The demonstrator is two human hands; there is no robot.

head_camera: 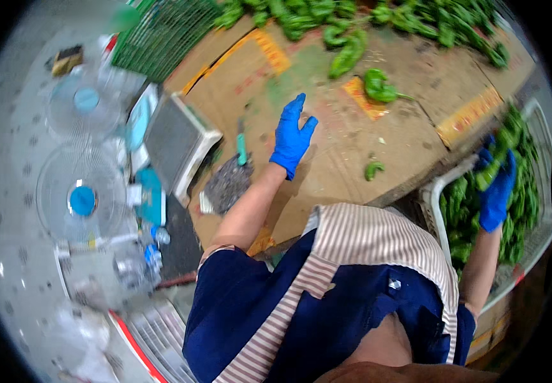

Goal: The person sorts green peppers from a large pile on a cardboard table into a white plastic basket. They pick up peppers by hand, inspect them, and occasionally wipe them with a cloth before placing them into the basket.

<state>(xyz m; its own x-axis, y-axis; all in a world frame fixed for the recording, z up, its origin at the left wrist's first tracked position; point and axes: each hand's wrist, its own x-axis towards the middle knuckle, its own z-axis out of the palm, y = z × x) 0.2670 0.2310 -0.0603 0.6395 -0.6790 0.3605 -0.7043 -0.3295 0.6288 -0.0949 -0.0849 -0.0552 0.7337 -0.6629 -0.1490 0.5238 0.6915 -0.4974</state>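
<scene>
My left hand point(294, 136), in a blue glove, hovers over a worktop covered with flattened cardboard point(347, 163). Its fingers are spread and it holds nothing. On the right, my right hand point(497, 194), gloved the same way, grips a long green pepper point(491, 173) above a white plastic crate point(430, 210). Many green peppers point(462, 225) fill that crate; blur hides whether more than one is in the hand. A curled green pepper point(379, 86) lies alone on the cardboard beyond my left hand. Nearer to me rests a small pepper piece point(374, 170).
Along the far edge lies a pile of green peppers point(304, 14) beside a green plastic crate point(161, 40). Left of my forearm are a green-handled knife point(241, 148), a dark cloth point(228, 184) and a scale-like platform point(180, 139). Two fans point(82, 201) stand further left.
</scene>
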